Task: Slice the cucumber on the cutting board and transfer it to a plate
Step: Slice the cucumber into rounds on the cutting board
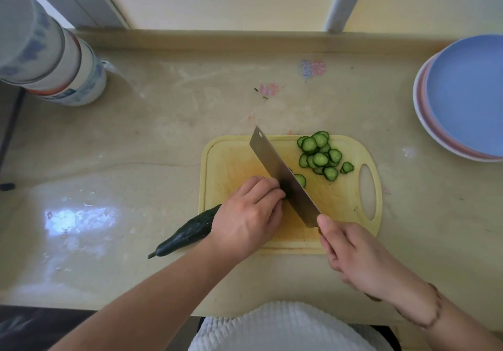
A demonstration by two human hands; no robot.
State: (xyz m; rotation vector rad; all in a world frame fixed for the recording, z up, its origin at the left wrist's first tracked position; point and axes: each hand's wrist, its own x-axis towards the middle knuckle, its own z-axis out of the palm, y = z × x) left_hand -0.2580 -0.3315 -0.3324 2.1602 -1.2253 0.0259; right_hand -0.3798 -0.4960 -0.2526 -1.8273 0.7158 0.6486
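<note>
The left hand (pixel 246 214) lies on top of the cucumber (pixel 187 232) with its fingers curled over it, holding it down on the yellow cutting board (pixel 231 160). The dark green stem end of the cucumber sticks out behind this hand, past the edge of the board and onto the table (pixel 136 146). The cut end is hidden under the fingers.

The right hand (pixel 351 252) grips the handle of a big knife (pixel 283 176). The handle is hidden inside the hand. The wide blade runs away from this hand across the board, and it stands right beside the fingertips of the left hand. One slice (pixel 300 179) peeks out from just behind the blade, on the right hand's side.

Farther out past the blade, ahead of the right hand, lies a pile of cucumber slices (pixel 321 156) on the board. The board's oval handle hole (pixel 367 191) is just beyond the pile, ahead of the right hand.

Far off to the right hand's side sits a stack of plates (pixel 462 97), with a blue one on top. Far off past the left hand stands a stack of bowls (pixel 51 51) with blue marks.
</note>
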